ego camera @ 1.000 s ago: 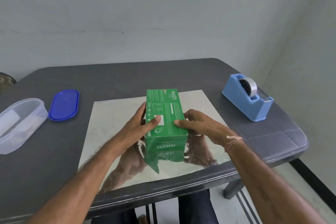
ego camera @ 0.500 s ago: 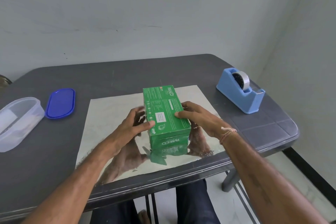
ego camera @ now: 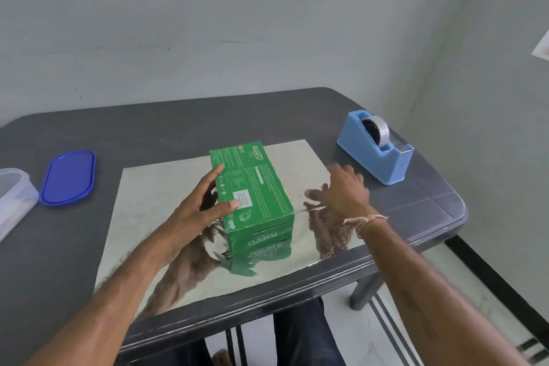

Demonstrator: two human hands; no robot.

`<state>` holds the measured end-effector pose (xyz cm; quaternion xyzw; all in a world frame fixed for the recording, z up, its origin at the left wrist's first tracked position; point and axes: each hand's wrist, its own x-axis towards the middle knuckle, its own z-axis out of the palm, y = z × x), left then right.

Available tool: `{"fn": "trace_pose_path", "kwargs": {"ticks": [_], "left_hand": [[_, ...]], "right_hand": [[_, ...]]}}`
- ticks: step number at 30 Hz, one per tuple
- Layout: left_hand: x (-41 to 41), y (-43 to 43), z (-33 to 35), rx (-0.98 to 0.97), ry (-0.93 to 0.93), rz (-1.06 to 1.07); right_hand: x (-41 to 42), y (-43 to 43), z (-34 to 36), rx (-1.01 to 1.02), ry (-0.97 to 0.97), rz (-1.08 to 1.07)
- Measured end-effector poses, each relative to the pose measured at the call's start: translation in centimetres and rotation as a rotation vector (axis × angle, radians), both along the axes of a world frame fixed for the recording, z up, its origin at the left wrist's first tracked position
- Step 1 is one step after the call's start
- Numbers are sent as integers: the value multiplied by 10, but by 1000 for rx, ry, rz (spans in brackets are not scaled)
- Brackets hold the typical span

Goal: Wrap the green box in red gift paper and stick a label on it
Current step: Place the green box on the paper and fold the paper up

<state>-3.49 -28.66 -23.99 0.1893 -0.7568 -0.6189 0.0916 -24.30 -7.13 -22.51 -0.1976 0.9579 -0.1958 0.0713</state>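
The green box (ego camera: 255,187) lies flat on a sheet of gift paper (ego camera: 154,199) that shows its shiny silver underside. My left hand (ego camera: 202,208) rests against the box's left side, thumb on the top face and fingers straight along the edge. My right hand (ego camera: 341,190) hovers, blurred, over the right part of the paper, fingers loosely spread, apart from the box and holding nothing. No label is visible.
A blue tape dispenser (ego camera: 377,148) stands at the right of the dark table (ego camera: 297,116). A blue lid (ego camera: 68,177) and a clear plastic container (ego camera: 13,199) lie at the left. The paper's near edge reaches the table's front edge.
My right hand has let go of the box and moved right, over the paper toward the tape dispenser. My left hand stays on the box, which has turned slightly.
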Motion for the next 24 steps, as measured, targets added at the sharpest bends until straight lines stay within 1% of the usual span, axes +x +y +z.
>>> {"fn": "trace_pose_path", "kwargs": {"ticks": [1, 2, 4, 6, 8, 11, 12, 13, 15, 17, 19, 24], "left_hand": [[0, -1, -1, 9, 0, -1], [1, -3, -2, 17, 3, -2], [0, -4, -4, 22, 10, -7], [0, -5, -6, 22, 12, -17], [-1, -6, -8, 31, 10, -23], [-2, -6, -8, 27, 12, -28], [-2, -5, -7, 23, 11, -27], [-2, -5, -7, 19, 8, -23], [-2, -6, -6, 22, 3, -17], [-2, -5, -5, 37, 4, -15], [-1, -5, -5, 53, 14, -17], [0, -4, -1, 114, 45, -26]], "right_hand": [[0, 1, -1, 88, 12, -7], [1, 1, -1, 123, 14, -2], [-1, 0, 1, 98, 9, 14], [-4, -2, 4, 25, -49, 4], [-10, -2, 4, -144, -167, -41], [-21, 5, 6, -548, -394, -130], [-22, 9, 11, -635, -468, -138], [-22, 11, 17, -669, -536, -127], [-17, 10, 31, -670, -616, -39], [-10, 2, 45, -689, -633, 109], [3, -11, 60, -675, -650, 206], [33, -45, 77, -457, -618, 468]]}}
